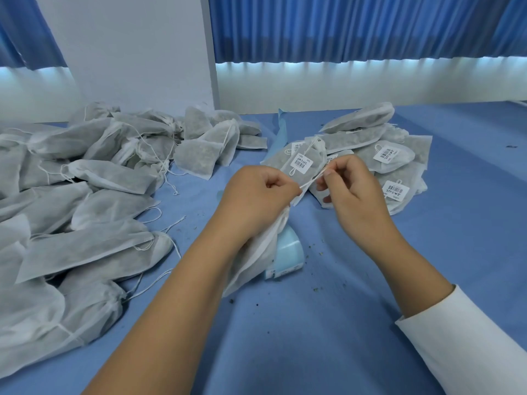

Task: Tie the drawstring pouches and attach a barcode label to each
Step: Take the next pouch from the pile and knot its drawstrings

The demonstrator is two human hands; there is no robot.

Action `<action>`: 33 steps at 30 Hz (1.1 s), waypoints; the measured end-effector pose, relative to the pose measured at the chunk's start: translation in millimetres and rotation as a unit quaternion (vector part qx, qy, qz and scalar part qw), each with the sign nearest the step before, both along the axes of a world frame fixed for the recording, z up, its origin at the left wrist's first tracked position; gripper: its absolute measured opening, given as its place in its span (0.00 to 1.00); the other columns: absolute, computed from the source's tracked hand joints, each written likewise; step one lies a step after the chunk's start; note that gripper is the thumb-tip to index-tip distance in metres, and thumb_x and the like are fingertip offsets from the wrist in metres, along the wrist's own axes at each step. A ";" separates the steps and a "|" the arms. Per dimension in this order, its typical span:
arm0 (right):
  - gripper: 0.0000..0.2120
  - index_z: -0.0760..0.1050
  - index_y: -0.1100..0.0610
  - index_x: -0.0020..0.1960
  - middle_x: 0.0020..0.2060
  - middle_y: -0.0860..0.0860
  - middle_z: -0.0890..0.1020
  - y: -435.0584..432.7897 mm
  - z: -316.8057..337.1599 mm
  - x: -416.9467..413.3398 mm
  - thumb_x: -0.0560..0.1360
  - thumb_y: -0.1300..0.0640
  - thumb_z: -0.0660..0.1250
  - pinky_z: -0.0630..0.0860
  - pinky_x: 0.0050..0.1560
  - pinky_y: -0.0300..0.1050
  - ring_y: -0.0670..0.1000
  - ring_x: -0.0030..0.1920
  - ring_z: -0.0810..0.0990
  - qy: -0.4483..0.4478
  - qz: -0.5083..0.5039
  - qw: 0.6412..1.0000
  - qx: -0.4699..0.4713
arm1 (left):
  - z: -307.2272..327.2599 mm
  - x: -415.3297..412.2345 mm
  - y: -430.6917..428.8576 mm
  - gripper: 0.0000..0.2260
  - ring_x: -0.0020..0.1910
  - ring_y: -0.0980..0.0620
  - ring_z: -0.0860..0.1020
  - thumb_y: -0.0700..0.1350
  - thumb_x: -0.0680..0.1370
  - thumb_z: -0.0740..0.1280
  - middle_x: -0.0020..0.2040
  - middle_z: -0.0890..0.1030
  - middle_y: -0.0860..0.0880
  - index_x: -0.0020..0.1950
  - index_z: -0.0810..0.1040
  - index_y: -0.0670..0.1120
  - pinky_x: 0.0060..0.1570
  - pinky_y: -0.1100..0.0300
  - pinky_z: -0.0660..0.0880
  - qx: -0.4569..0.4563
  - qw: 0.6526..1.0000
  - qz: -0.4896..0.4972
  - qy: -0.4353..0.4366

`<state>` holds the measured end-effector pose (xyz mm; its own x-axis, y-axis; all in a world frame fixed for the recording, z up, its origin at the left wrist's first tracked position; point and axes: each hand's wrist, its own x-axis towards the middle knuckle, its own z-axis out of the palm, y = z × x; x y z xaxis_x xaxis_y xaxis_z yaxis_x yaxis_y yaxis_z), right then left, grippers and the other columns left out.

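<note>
A white fabric drawstring pouch (256, 258) hangs from my left hand (256, 198), which grips its gathered neck. Its white drawstring (313, 179) runs taut up to my right hand (350, 189), whose thumb and fingers pinch the string's end. Both hands are held above the blue table, close together. Under the pouch lies a pale blue roll of labels (288, 252), partly hidden by it.
A large heap of unlabelled pouches (85, 195) covers the left of the blue table (370, 337). A smaller pile of pouches with barcode labels (385, 155) lies at the back right. Dark crumbs dot the cloth. A white pillar and blue curtains stand behind.
</note>
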<state>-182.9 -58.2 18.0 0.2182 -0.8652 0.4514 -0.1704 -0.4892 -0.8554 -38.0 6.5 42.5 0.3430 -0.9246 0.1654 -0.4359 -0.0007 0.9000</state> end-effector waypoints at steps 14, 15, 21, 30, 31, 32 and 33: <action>0.06 0.70 0.52 0.46 0.39 0.50 0.78 -0.8 0.5 2.4 0.80 0.60 0.61 0.76 0.42 0.49 0.58 0.42 0.79 -0.064 -0.068 0.995 -0.023 | -2.2 -14.6 -2.6 0.07 0.25 0.60 0.67 0.43 0.75 0.69 0.24 0.70 0.57 0.38 0.84 0.46 0.26 0.71 0.63 -0.040 0.998 -0.004 -0.039; 0.05 0.70 0.52 0.46 0.38 0.49 0.78 -1.0 0.3 2.3 0.80 0.60 0.61 0.76 0.42 0.50 0.57 0.41 0.79 -0.068 -0.072 0.995 -0.023 | -1.3 -13.9 -3.3 0.08 0.24 0.60 0.67 0.43 0.76 0.68 0.24 0.70 0.57 0.39 0.83 0.47 0.26 0.71 0.63 -0.040 0.998 0.003 -0.041; 0.08 0.70 0.49 0.45 0.39 0.49 0.77 11.0 2.3 5.3 0.80 0.60 0.61 0.77 0.42 0.50 0.54 0.41 0.77 -0.088 -0.045 0.993 -0.056 | 12.8 7.0 0.6 0.12 0.35 0.62 0.75 0.46 0.79 0.58 0.40 0.75 0.59 0.48 0.82 0.54 0.38 0.60 0.69 0.038 0.988 0.056 0.141; 0.07 0.71 0.48 0.45 0.39 0.41 0.77 29.9 0.3 15.0 0.78 0.59 0.62 0.73 0.41 0.39 0.44 0.40 0.76 -0.068 0.032 0.991 -0.111 | 10.3 26.1 -1.8 0.09 0.41 0.57 0.76 0.36 0.78 0.68 0.44 0.78 0.53 0.52 0.79 0.50 0.45 0.66 0.72 -0.045 0.978 0.064 0.196; 0.08 0.71 0.47 0.45 0.40 0.40 0.77 31.7 -0.3 16.3 0.78 0.60 0.63 0.72 0.42 0.36 0.42 0.41 0.76 -0.060 0.037 0.990 -0.122 | 9.3 26.0 -2.6 0.09 0.41 0.59 0.76 0.36 0.77 0.69 0.44 0.77 0.53 0.53 0.79 0.50 0.45 0.68 0.72 -0.064 0.975 0.077 0.200; 0.08 0.71 0.47 0.45 0.40 0.40 0.77 33.6 -1.1 17.6 0.77 0.60 0.63 0.72 0.43 0.34 0.41 0.42 0.76 -0.050 0.038 0.989 -0.136 | 9.0 25.7 -3.1 0.10 0.41 0.60 0.76 0.37 0.77 0.70 0.44 0.77 0.54 0.52 0.79 0.50 0.45 0.69 0.72 -0.083 0.973 0.092 0.196; 0.08 0.71 0.47 0.45 0.41 0.41 0.77 35.3 -1.9 19.0 0.77 0.60 0.63 0.71 0.43 0.33 0.42 0.43 0.76 -0.040 0.038 0.987 -0.150 | 9.3 24.8 -3.4 0.10 0.42 0.60 0.76 0.38 0.76 0.71 0.45 0.77 0.55 0.51 0.79 0.52 0.46 0.69 0.71 -0.101 0.972 0.106 0.186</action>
